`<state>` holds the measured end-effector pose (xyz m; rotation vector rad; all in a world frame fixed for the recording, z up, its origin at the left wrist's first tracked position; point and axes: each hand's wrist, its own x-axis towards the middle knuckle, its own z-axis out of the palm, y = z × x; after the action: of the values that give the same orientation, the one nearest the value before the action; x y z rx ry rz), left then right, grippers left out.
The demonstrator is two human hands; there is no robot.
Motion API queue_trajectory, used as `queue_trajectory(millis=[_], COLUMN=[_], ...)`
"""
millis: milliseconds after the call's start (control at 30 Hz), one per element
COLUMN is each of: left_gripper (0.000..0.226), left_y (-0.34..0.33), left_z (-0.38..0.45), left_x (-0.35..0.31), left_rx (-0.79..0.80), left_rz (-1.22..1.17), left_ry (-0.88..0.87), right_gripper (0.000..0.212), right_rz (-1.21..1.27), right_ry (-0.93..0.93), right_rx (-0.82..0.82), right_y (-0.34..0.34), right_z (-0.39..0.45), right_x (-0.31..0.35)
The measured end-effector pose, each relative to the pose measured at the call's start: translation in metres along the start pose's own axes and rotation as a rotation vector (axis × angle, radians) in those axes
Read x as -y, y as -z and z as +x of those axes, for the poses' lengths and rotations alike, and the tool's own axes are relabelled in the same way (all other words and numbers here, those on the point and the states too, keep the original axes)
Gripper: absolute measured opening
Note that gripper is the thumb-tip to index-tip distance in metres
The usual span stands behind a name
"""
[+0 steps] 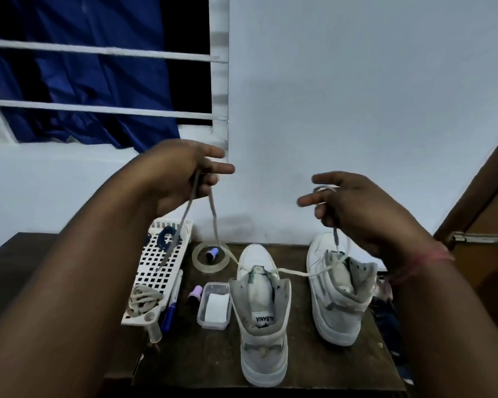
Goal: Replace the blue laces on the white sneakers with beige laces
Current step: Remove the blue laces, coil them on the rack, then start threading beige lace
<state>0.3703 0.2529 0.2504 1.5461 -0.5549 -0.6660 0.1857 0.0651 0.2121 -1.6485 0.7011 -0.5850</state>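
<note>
Lace (213,214), beige, runs from the right sneaker (338,294) at the table's (196,357) right edge up into both raised hands: left hand (181,170) pinches it, right hand (345,202) curls round it. Left sneaker (260,314) stands mid-table, tray (158,271) overhanging the left edge.

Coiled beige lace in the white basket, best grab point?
Pinch the coiled lace at the top of its bundle, coming straight down. It lies loose at the near end of the basket, open from above, while the basket's rim blocks a side approach. Both hands are busy with another lace.
</note>
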Motion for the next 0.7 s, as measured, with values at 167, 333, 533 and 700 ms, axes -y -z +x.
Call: queue_trajectory(millis=[167, 333, 533, 700], left_gripper=[0.027, 0.039, 0.060, 0.035], left_y=[-0.034, -0.049, -0.042, -0.047], left_z=[0.011, -0.005, -0.021, -0.016], left_x=[-0.070, -0.148, -0.219, -0.229], left_rx=[0.206, 0.274, 0.214, 0.174], left_rz=[-0.030, -0.119, -0.230, 0.016], left_ry=[0.211, 0.274, 0.207, 0.093], right_gripper=[0.017, 0.017, 0.022, 0.018], right_rz=[-0.502, -0.651, -0.587, -0.617], right_ry=[-0.042, 0.091, 0.223, 0.311], right_rx=[0.180, 0.207, 0.143, 0.114], right_y=[0.000, 0.008, 0.023, 0.034], right_z=[0.006, 0.013, 0.006, 0.000], right_x=[0.085, 0.175, 0.258, 0.297])
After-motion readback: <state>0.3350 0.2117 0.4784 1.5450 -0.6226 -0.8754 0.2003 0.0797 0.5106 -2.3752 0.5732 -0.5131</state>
